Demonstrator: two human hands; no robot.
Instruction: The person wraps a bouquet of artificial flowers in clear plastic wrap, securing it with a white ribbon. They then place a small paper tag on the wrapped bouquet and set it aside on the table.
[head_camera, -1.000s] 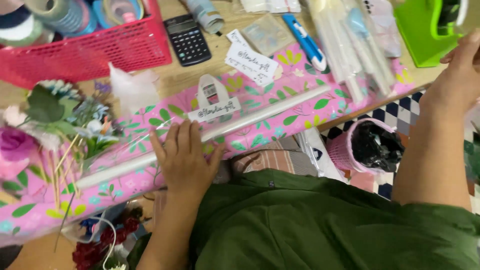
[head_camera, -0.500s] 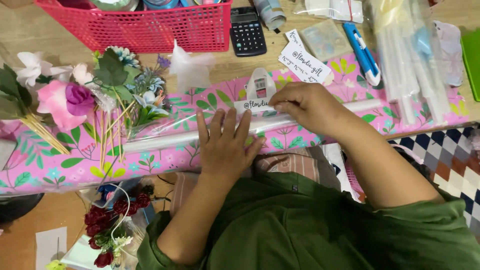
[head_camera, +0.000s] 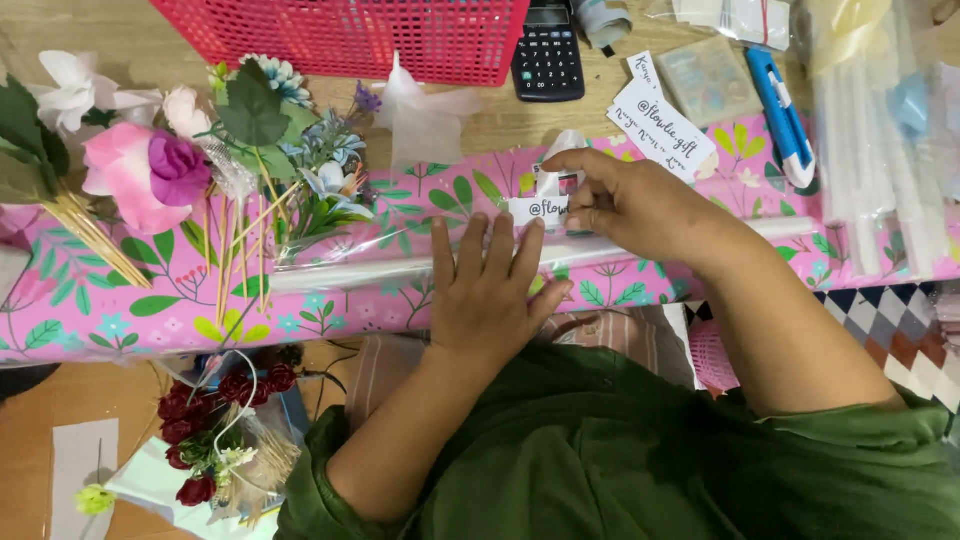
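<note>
Right now the left hand (head_camera: 487, 300) lies flat, fingers spread, palm down on a long roll of clear wrap (head_camera: 400, 268) that runs across a sheet of pink floral wrapping paper (head_camera: 120, 300) on the wooden worktop (head_camera: 130, 40). Just beyond its fingertips, the right hand (head_camera: 635, 205) pinches a small white printed label (head_camera: 540, 208) between thumb and forefinger, holding it against the clear roll where a white tape dispenser (head_camera: 560, 150) pokes up behind the fingers.

To the left, a bunch of artificial flowers (head_camera: 150, 170) on thin wooden sticks rests on the pink paper. At the far edge stand a red plastic basket (head_camera: 350, 35) and, beside it, a black calculator (head_camera: 548, 50). Near the right hand lie 2 white cards (head_camera: 660, 125) and a blue utility knife (head_camera: 785, 120). A cluster of small dark red roses (head_camera: 215, 420) sits low on the left, below the worktop's edge.
</note>
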